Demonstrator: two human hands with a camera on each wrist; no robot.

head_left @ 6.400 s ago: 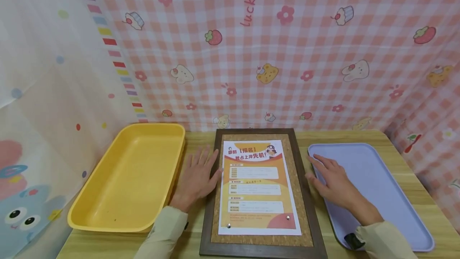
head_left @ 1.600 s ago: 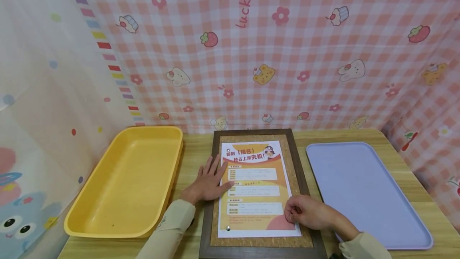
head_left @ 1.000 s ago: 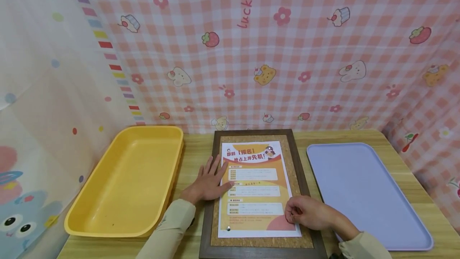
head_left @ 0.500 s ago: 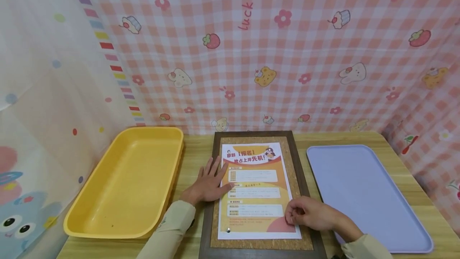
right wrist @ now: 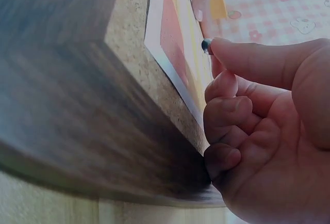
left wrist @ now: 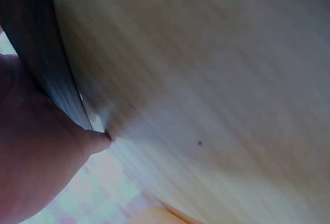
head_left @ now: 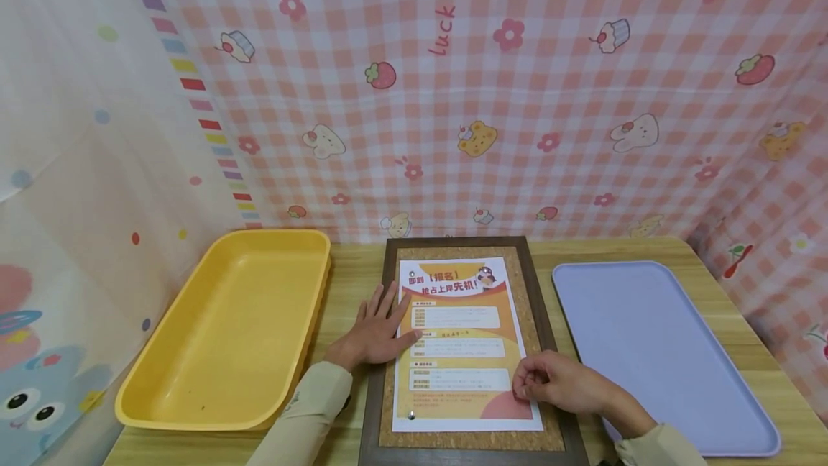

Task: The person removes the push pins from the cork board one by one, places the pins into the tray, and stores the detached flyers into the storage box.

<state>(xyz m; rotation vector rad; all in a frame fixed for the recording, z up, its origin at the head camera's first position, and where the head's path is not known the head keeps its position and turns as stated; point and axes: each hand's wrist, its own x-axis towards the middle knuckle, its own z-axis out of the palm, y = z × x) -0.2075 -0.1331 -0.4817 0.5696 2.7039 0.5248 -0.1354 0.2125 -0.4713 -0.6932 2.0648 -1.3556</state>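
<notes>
A printed poster [head_left: 462,351] lies on a dark-framed cork board [head_left: 550,408]. Silver pushpins show at its upper corners and lower left, one being the lower-left pushpin [head_left: 411,415]. My left hand [head_left: 371,333] rests with spread fingers over the board's left frame and the poster's edge. At the poster's lower right, my right hand [head_left: 556,382] has its fingers curled. In the right wrist view, a silver pushpin [right wrist: 207,46] shows at the tip of a finger [right wrist: 247,56], apparently pinched. The head view hides that pushpin behind the hand. In the left wrist view, the frame [left wrist: 46,53] passes beside the left hand [left wrist: 41,141].
A deep yellow tray [head_left: 220,336] stands left of the board. On the right lies a shallow lilac tray [head_left: 673,358], partly under the right forearm. The wooden table [head_left: 352,265] bears everything, and a pink checked cloth [head_left: 414,92] hangs behind.
Since the oldest frame, the left hand has slid onto the poster's edge. The right hand has moved from the lilac tray to the lower-right pushpin. Over the last second, both hands stay nearly still.
</notes>
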